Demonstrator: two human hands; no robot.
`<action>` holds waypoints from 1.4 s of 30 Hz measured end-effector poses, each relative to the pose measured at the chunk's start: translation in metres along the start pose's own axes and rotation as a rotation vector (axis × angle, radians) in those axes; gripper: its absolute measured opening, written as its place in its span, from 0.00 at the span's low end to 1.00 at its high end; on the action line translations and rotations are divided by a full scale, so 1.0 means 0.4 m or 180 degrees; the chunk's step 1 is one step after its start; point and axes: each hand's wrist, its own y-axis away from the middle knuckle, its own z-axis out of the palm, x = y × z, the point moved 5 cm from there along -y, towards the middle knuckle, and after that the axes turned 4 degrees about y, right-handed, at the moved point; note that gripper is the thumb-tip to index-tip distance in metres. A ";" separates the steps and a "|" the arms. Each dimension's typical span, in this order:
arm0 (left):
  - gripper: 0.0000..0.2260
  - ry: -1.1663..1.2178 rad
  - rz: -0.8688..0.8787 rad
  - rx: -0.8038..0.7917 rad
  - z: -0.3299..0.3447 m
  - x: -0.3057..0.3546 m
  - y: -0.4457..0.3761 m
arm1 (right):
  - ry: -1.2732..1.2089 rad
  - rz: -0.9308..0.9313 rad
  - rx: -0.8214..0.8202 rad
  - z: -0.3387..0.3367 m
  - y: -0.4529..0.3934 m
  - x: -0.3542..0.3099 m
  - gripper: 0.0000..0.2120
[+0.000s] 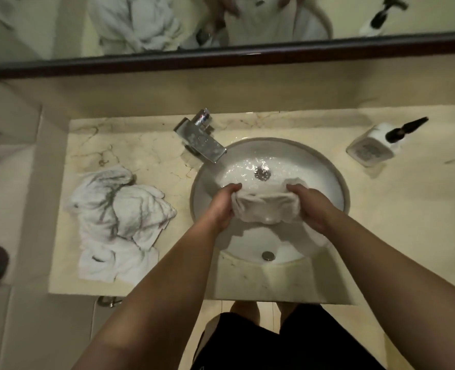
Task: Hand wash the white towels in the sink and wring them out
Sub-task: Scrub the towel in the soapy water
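Your left hand (222, 206) and right hand (310, 206) each have a closed grip on one end of a bunched white towel (266, 206), fingers curled round the cloth, holding it between them over the middle of the sink (338, 182). Just beyond your grip, water ripples round the drain (262, 174). The faucet (201, 140) stands beyond and to the left of your left hand; whether it is running cannot be told.

This looks like the scrubbing or early wringing step on this towel. More towels (117, 220) lie in a heap on the tabletop (381, 222), well off to the left of your left hand, so much of the task seems to remain.

Mind these risks:
- The towel is heavy with water. If you twist it hard while it is raised near the rim, water may spill onto the tabletop and the floor by your feet.
- Wet cloth slips, so a loose hold on either end could let it drop and splash.
- A loose end dropped toward the drain could cover it.
- The soap bottle (375, 145) lies well beyond your right hand and is in little danger.
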 end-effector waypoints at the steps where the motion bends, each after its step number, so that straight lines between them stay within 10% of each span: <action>1: 0.12 0.0064 0.0104 0.0066 -0.002 0.006 0.015 | 0.0043 -0.0182 0.0257 -0.012 0.025 -0.013 0.22; 17: 0.18 -0.0405 0.1377 0.0800 0.112 0.070 0.272 | -0.0160 -0.1335 0.0559 -0.024 0.308 -0.124 0.16; 21: 0.18 0.0156 0.1231 0.0744 0.221 0.037 0.320 | -0.0110 -0.1378 0.0083 0.019 0.350 -0.134 0.40; 32: 0.18 0.0292 0.1122 0.0673 0.381 -0.048 0.373 | 0.1002 -0.1919 0.1150 -0.043 0.345 -0.195 0.30; 42: 0.18 0.0814 0.1168 0.0990 0.355 0.005 0.387 | 0.1402 -0.2125 0.0864 0.034 0.364 -0.153 0.30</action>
